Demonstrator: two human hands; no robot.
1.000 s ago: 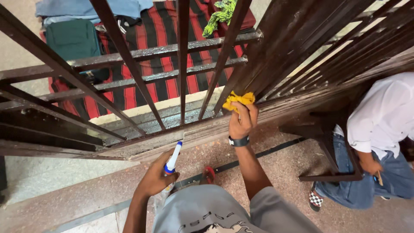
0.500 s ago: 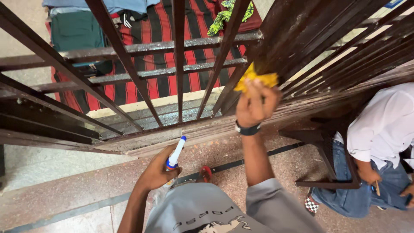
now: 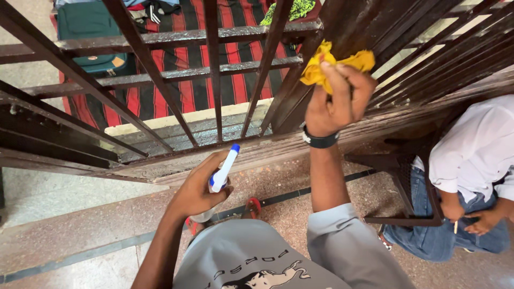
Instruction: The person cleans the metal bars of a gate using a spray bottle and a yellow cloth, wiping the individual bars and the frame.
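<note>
Up goes my right hand [image 3: 338,96], higher along the dark wooden grille [image 3: 342,32] than half a second back, while the left one has barely shifted. Biggest thing in front of me is that grille, its slanted bars running across the view and a red-and-black striped cloth [image 3: 187,91] lying beyond them. A person in a white shirt [image 3: 471,150] crouches well apart at my right, so I want my elbow kept in. My right hand is clenched tight on the crumpled yellow rag [image 3: 326,61], pressing it against a thick upright bar; I judge long strokes following the bar's length work best here. My left hand [image 3: 195,190] is wrapped around the white spray bottle [image 3: 220,174], held low near the sill, blue nozzle up.
</note>
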